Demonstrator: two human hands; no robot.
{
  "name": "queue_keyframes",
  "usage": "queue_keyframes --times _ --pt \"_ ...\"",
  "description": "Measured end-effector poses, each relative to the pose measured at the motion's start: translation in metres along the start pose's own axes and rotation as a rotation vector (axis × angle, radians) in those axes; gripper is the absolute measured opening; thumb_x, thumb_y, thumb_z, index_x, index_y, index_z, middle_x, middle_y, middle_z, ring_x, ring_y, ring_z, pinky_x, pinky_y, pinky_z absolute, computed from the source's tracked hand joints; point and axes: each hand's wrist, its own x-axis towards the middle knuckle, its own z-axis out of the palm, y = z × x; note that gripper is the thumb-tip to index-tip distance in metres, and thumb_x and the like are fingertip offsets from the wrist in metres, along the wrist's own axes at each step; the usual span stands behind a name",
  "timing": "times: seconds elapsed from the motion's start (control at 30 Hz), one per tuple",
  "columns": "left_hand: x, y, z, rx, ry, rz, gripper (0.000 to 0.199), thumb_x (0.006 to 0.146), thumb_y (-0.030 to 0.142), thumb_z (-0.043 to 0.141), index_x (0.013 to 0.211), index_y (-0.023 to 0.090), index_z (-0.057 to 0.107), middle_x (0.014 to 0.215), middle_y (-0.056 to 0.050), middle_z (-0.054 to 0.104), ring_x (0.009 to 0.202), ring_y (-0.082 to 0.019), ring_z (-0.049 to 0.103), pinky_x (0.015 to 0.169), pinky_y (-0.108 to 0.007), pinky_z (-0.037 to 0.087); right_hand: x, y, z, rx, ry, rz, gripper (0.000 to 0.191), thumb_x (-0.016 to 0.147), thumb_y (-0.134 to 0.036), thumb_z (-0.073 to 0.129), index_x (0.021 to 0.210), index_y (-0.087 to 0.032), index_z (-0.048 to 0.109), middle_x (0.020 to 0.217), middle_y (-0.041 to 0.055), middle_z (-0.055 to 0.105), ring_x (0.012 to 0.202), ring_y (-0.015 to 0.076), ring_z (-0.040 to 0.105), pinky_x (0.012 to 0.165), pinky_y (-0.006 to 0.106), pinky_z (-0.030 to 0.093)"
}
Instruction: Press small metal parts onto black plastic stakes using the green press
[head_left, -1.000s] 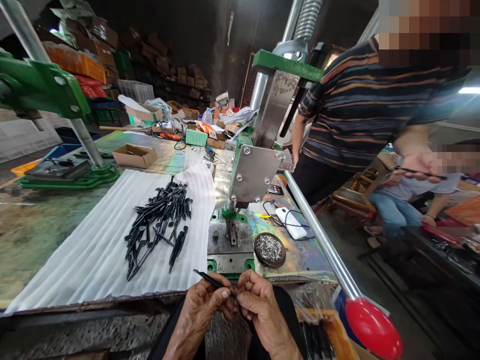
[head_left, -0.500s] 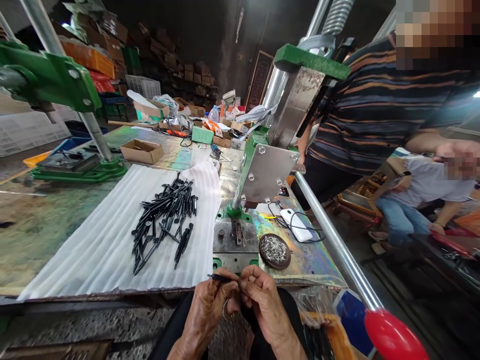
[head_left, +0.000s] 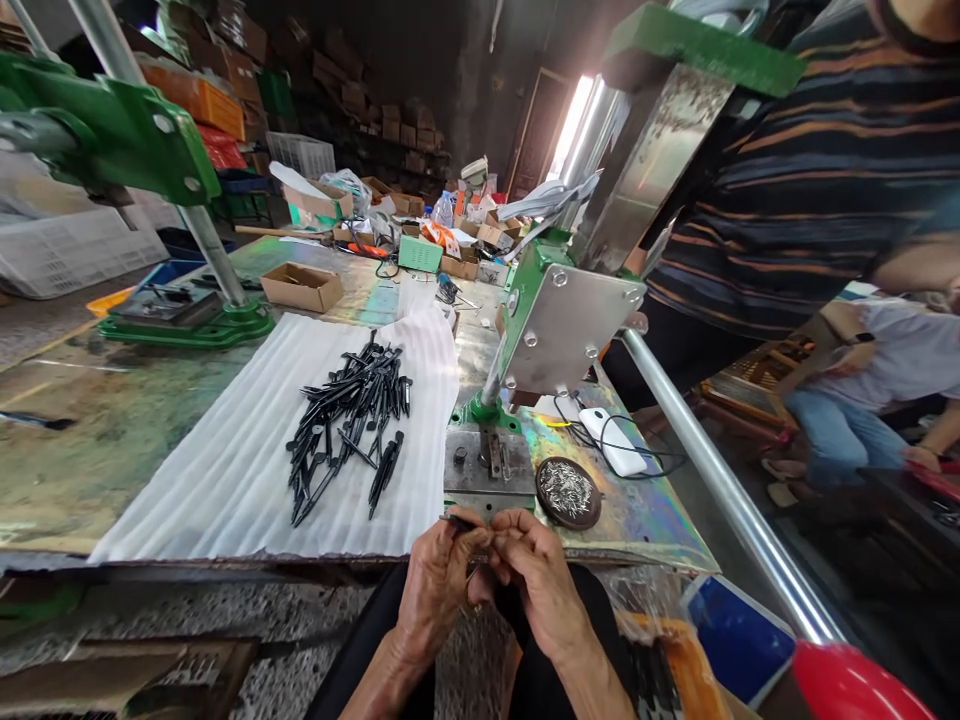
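Observation:
Both my hands meet at the table's front edge, just before the steel base (head_left: 457,477) of a hand press. My left hand (head_left: 439,580) is closed around a slim black pointed piece (head_left: 459,521), whose end sticks out past the fingers. Fingertips of my right hand (head_left: 544,580) are pinched together at the other end of that piece; what they grip is too small to make out. Similar black pieces (head_left: 352,400) lie heaped on white foam sheeting (head_left: 202,480) to the left. On the right, a round brown dish (head_left: 545,510) holds many tiny silvery pins (head_left: 566,488).
The press's lever (head_left: 720,470) slants down at right to a red knob (head_left: 855,685). Another green press (head_left: 112,130) stands at left, near a small open carton (head_left: 300,290). A white device with a cable (head_left: 611,440) lies behind the dish. A person in a striped shirt (head_left: 810,200) stands at right.
The camera view has turned, so the scene sits further right and slightly different in height. Both hands stay together on the black piece, with only slight finger movement.

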Motion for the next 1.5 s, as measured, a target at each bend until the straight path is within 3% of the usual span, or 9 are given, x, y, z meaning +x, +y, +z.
queue_keyframes --times 0.2,0.37,0.53,0.63,0.77,0.87,0.97,1.5 --pt "0.023 0.006 -0.001 -0.047 0.053 -0.079 0.010 0.075 0.028 0.063 0.071 0.019 0.064 0.065 0.001 0.061 0.056 -0.013 0.055 0.056 -0.022 0.045 -0.007 0.000 -0.015 -0.040 0.027 -0.106 0.019 0.076 -0.035 0.066 0.081 -0.018 0.058 0.076 0.0023 0.061 0.053 0.0110 0.045 0.047 0.022 0.034" --pt "0.063 0.008 0.002 -0.074 0.060 -0.045 0.011 0.073 0.029 0.062 0.071 0.018 0.060 0.065 0.001 0.059 0.056 -0.012 0.053 0.054 -0.021 0.045 -0.025 0.012 -0.068 -0.336 0.195 -0.165 0.024 0.077 -0.042 0.064 0.081 -0.018 0.061 0.072 0.0033 0.060 0.059 0.0156 0.049 0.050 0.026 0.038" --pt "0.101 -0.003 0.010 0.034 -0.031 0.023 0.007 0.075 0.026 0.057 0.072 0.019 0.057 0.064 0.002 0.057 0.055 -0.011 0.050 0.054 -0.021 0.042 -0.043 0.069 -0.132 -0.580 0.467 -0.224 0.038 0.075 -0.058 0.063 0.081 -0.021 0.061 0.076 0.0048 0.062 0.072 0.0244 0.058 0.067 0.037 0.048" --pt "0.115 -0.010 0.014 0.146 -0.076 0.059 0.004 0.074 0.024 0.055 0.073 0.020 0.057 0.064 0.002 0.055 0.059 -0.012 0.050 0.056 -0.021 0.041 -0.050 0.105 -0.151 -0.575 0.561 -0.250 0.041 0.080 -0.058 0.058 0.092 -0.019 0.062 0.083 0.0076 0.064 0.073 0.0250 0.060 0.068 0.037 0.050" --pt "0.123 -0.016 0.018 0.253 -0.087 0.058 0.005 0.075 0.024 0.054 0.074 0.020 0.056 0.065 0.001 0.054 0.062 -0.013 0.051 0.055 -0.021 0.041 -0.050 0.119 -0.148 -0.806 0.560 -0.473 0.027 0.089 -0.044 0.050 0.092 -0.020 0.060 0.087 0.0093 0.064 0.082 0.0255 0.062 0.075 0.037 0.049" --pt "0.125 -0.018 0.019 0.318 -0.112 0.060 0.008 0.076 0.026 0.052 0.076 0.020 0.056 0.065 0.002 0.054 0.063 -0.013 0.053 0.056 -0.021 0.042 -0.044 0.112 -0.140 -1.052 0.564 -0.682 0.024 0.095 -0.034 0.040 0.090 -0.019 0.058 0.081 0.0072 0.062 0.077 0.0224 0.062 0.068 0.032 0.048" --pt "0.126 -0.018 0.019 0.343 -0.124 0.053 0.009 0.077 0.028 0.051 0.077 0.020 0.056 0.064 0.003 0.053 0.060 -0.013 0.053 0.055 -0.021 0.044 -0.040 0.106 -0.137 -1.182 0.590 -0.797 0.024 0.097 -0.028 0.035 0.092 -0.018 0.056 0.080 0.0056 0.061 0.073 0.0186 0.062 0.063 0.026 0.048" --pt "0.129 -0.013 0.016 0.342 -0.170 0.044 0.010 0.076 0.029 0.052 0.077 0.019 0.055 0.068 0.003 0.055 0.054 -0.010 0.053 0.051 -0.020 0.046 -0.041 0.104 -0.136 -1.269 0.615 -0.801 0.022 0.097 -0.025 0.034 0.091 -0.018 0.054 0.079 0.0046 0.060 0.071 0.0167 0.062 0.063 0.024 0.047"
